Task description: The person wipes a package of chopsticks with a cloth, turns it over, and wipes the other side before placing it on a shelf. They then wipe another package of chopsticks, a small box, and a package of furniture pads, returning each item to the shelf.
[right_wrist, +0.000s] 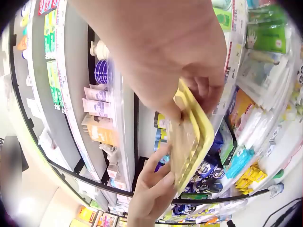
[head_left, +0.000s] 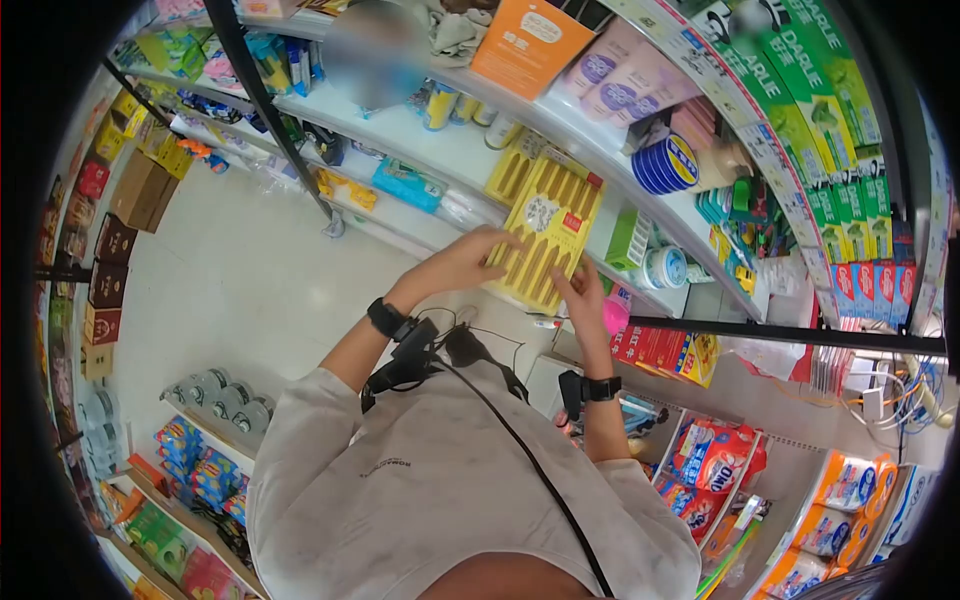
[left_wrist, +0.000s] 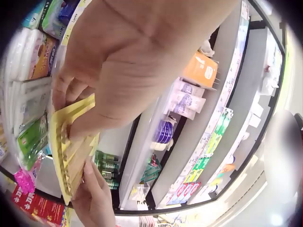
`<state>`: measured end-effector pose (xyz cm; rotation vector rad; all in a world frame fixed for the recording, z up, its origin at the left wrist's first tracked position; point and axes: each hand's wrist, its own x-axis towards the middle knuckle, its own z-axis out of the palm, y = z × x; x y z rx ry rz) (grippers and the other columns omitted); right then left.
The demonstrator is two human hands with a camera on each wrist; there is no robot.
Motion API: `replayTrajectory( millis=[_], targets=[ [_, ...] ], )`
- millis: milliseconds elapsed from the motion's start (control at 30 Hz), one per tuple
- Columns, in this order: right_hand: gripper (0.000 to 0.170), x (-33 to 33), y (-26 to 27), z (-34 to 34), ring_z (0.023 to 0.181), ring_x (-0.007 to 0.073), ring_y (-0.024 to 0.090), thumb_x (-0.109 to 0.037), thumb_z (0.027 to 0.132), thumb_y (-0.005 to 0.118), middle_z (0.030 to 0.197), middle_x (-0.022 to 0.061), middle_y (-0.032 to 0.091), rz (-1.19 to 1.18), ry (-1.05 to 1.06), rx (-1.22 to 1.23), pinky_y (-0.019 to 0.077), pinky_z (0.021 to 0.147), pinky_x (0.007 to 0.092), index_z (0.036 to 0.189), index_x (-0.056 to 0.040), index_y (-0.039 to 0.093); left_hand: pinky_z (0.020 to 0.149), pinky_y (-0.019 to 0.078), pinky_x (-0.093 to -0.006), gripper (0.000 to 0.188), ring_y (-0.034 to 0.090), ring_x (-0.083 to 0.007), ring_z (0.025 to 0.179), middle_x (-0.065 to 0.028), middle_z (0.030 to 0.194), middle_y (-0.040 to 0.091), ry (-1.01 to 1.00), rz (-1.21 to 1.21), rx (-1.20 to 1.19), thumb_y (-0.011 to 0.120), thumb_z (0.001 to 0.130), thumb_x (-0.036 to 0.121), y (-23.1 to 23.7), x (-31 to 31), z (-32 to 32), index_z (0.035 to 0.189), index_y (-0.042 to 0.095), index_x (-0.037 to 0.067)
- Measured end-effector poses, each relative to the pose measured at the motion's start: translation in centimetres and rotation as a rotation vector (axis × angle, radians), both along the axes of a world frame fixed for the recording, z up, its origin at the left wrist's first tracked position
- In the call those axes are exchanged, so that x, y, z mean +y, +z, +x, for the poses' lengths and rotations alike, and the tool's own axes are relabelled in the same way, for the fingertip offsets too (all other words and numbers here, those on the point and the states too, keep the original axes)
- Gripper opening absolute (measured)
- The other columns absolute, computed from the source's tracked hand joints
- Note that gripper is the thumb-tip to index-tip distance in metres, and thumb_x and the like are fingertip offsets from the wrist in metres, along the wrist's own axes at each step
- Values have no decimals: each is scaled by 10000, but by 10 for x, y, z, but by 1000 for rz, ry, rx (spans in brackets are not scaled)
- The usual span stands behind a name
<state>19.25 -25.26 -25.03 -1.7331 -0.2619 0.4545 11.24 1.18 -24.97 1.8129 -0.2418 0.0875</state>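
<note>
A yellow blister package [head_left: 548,228] with several long slots is held over the shelf edge in the head view. The left hand [head_left: 466,262] grips its left edge; the right hand [head_left: 583,297] pinches its lower right corner. In the left wrist view the left hand [left_wrist: 120,61] has its thumb on the front of the package [left_wrist: 71,146] and fingers behind. In the right wrist view the right hand [right_wrist: 175,61] pinches the tilted package [right_wrist: 191,137] between thumb and fingers. Another yellow package [head_left: 513,170] lies behind it on the shelf.
Around the package stand a green box [head_left: 628,238], a white tub [head_left: 665,268] and blue-lidded stacked tins [head_left: 664,166]. An orange box [head_left: 530,45] and purple tubes [head_left: 615,75] sit on the shelf above. A black shelf post [head_left: 265,105] rises at left; red detergent bags [head_left: 715,455] lie lower right.
</note>
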Motion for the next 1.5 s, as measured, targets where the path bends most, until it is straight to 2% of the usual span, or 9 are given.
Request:
replayTrajectory(
  millis=[200,367,567,667,867,967,1067,1267,1500],
  targets=[
    [631,31,-14,59,951,165,687,-198,986,704,1134,170,699,20,-113,-46,545,786,262,1461,107,421,699,541,-317,415,637,-162,737,-111,1145,704,213,-13,102,735,859,37,-18,2,62,1261,635,23],
    [780,40,-30,97,840,165,688,-229,914,781,1046,154,704,-73,-57,-119,547,700,262,1481,131,383,739,572,-340,359,693,-221,815,-153,1114,715,364,47,40,732,866,20,-38,6,96,1213,641,-5],
    [759,57,-69,140,896,199,679,-235,890,801,1086,188,659,-175,-7,-288,553,663,289,1482,84,449,881,582,-370,371,722,-281,999,-206,1131,706,501,105,49,728,882,19,-55,10,115,1233,616,-26],
    [697,60,-86,147,900,227,687,-232,901,792,1101,193,621,-327,8,-602,582,690,303,1465,50,495,903,581,-376,385,718,-293,1031,-205,1142,706,502,113,-2,701,894,6,-68,15,119,1264,598,-24],
    [586,67,-62,138,1001,289,689,-141,898,776,1222,218,570,-207,10,-408,617,782,346,1412,15,542,878,562,-355,372,698,-267,1038,-209,1158,714,507,-20,228,589,951,20,-95,30,121,1316,570,-49],
    [701,64,-71,146,1021,278,701,-218,916,779,1198,221,631,-163,51,-334,609,807,345,1480,55,463,887,540,-343,394,681,-239,1048,-218,1158,716,495,-69,289,542,985,77,-100,34,126,1354,551,-61],
    [601,70,-54,135,1052,263,703,-144,904,771,1158,210,672,-102,14,-213,605,831,347,1403,59,506,926,517,-337,435,669,-236,1067,-220,1174,711,486,-110,365,514,1004,132,-88,36,132,1394,526,-61],
    [628,64,-82,137,1123,271,681,-100,927,714,1199,225,685,-64,-1,-167,559,950,363,1462,58,428,987,488,-330,486,644,-250,1121,-217,1265,680,497,-245,396,501,1001,149,-90,32,134,1437,485,-65],
    [546,63,-81,134,1210,274,637,-83,932,693,1288,213,657,0,0,-177,534,969,354,1424,43,491,1058,438,-331,518,598,-261,1220,-203,1383,626,431,-317,460,487,1000,106,-82,37,140,1482,420,-72]
  ],
)
